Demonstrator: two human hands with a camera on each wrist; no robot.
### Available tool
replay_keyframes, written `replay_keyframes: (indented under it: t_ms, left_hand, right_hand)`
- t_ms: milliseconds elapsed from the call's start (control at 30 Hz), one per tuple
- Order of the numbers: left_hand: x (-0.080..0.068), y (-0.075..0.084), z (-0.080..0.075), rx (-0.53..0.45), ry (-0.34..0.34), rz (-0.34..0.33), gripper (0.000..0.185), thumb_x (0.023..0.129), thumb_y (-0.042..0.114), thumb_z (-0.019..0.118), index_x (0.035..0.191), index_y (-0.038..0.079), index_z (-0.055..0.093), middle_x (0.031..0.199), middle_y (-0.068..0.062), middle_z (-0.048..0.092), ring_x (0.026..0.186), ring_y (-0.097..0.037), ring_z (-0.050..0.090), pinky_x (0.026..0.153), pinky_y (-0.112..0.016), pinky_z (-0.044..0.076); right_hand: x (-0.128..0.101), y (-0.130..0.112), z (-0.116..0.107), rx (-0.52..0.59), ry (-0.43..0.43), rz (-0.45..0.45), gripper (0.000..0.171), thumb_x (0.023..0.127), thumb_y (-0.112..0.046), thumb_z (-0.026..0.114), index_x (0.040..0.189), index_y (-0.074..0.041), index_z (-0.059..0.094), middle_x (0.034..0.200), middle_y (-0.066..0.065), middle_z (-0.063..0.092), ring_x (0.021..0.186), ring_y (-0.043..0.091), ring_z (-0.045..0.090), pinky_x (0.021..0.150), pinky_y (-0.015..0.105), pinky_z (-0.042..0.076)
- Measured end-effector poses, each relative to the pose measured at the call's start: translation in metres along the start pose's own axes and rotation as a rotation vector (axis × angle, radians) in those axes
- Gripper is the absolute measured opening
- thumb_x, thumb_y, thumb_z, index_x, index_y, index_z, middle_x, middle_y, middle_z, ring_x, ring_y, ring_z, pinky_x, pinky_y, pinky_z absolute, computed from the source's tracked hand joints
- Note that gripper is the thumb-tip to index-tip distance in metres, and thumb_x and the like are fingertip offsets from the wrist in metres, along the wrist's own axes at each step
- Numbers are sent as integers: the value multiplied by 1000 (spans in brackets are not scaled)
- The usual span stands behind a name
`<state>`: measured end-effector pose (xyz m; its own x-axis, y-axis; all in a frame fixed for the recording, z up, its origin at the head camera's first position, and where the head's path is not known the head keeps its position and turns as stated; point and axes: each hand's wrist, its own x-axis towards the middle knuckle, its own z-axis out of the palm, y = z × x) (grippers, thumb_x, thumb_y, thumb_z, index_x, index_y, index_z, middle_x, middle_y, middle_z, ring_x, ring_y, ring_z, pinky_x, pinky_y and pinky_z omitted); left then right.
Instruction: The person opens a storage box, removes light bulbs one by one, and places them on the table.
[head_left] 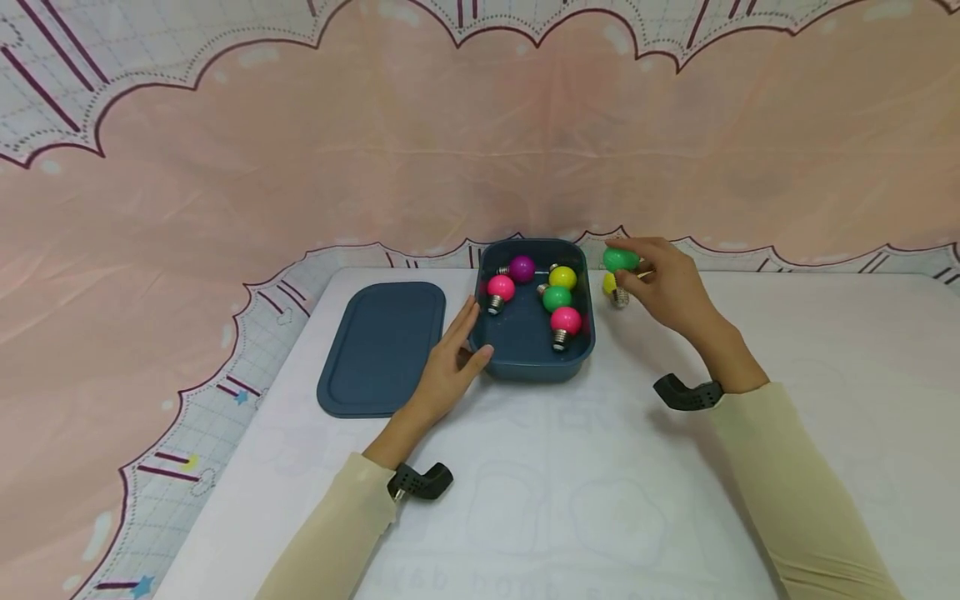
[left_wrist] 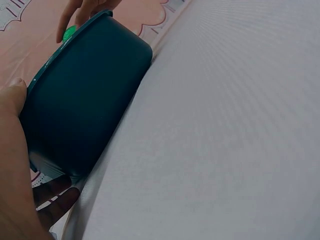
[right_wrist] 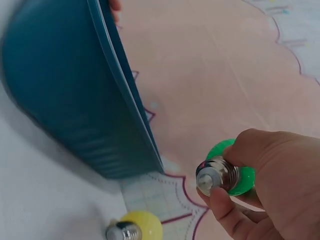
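A dark blue box (head_left: 534, 362) stands on the white table and holds several coloured bulbs: two pink (head_left: 501, 288), one purple (head_left: 522, 268), one yellow (head_left: 562, 277), one green (head_left: 557, 297). My left hand (head_left: 456, 357) rests against the box's left wall (left_wrist: 85, 100), fingers straight, thumb at the front corner. My right hand (head_left: 660, 279) pinches a green bulb (head_left: 621, 259) (right_wrist: 231, 167) in the air just right of the box's far corner, metal base toward the wrist. Below it a yellow bulb (head_left: 611, 285) (right_wrist: 136, 227) lies on the table.
The box's flat blue lid (head_left: 382, 346) lies to the left of the box. A pink patterned cloth (head_left: 420, 142) hangs behind and drapes round the table (head_left: 585, 492). The box's right wall (right_wrist: 60, 90) is close to my right hand.
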<state>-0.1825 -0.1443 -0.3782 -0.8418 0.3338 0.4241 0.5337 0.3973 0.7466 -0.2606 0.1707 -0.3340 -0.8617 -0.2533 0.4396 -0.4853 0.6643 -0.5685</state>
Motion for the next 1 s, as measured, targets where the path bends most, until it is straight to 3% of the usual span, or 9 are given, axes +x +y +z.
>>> replay_keyframes:
  t_ms: [100, 300, 400, 633, 933, 1000]
  left_hand:
    - [0, 0, 0, -5, -4, -3, 59, 95, 2, 55, 146, -8, 27, 155, -22, 19, 82, -30, 54, 76, -32, 47]
    - [0, -4, 1, -16, -7, -3, 59, 96, 3, 55, 146, -10, 26, 155, -21, 19, 80, -27, 53, 76, -28, 47]
    - [1, -5, 1, -20, -9, 1, 59, 96, 3, 55, 146, -9, 26, 154, -23, 19, 80, -26, 53, 76, -29, 48]
    - [0, -3, 0, -22, -4, -2, 59, 95, 0, 55, 145, -10, 26, 155, -22, 18, 78, -27, 53, 76, -30, 48]
    - [1, -2, 0, -30, -11, -10, 58, 95, 1, 55, 145, -11, 26, 155, -20, 18, 79, -27, 53, 78, -28, 48]
    - [1, -2, 1, -29, -13, -11, 59, 95, 0, 54, 145, -11, 26, 156, -19, 18, 79, -27, 53, 78, -28, 48]
  right_hand:
    - [-2, 7, -6, 3, 5, 52, 44, 92, -7, 62, 135, -10, 55, 125, 18, 52, 95, 36, 61, 71, 46, 54]
    - [-3, 15, -15, 51, 32, 128, 46, 91, -17, 67, 134, -11, 52, 125, 15, 53, 95, 34, 61, 63, 18, 48]
    - [-5, 20, -20, 48, 54, 165, 46, 91, -21, 67, 133, -12, 52, 129, 15, 53, 95, 35, 61, 63, 12, 44]
    - [-12, 34, -33, 23, 69, 277, 57, 93, -29, 64, 140, -6, 40, 135, 21, 48, 103, 38, 58, 74, 29, 50]
    - [-19, 55, -44, 20, 75, 398, 65, 94, -39, 59, 141, -1, 36, 139, 22, 44, 113, 39, 51, 84, 46, 48]
    - [-22, 61, -44, 30, 76, 426, 67, 93, -42, 59, 142, -2, 37, 140, 21, 44, 114, 38, 51, 82, 43, 47]
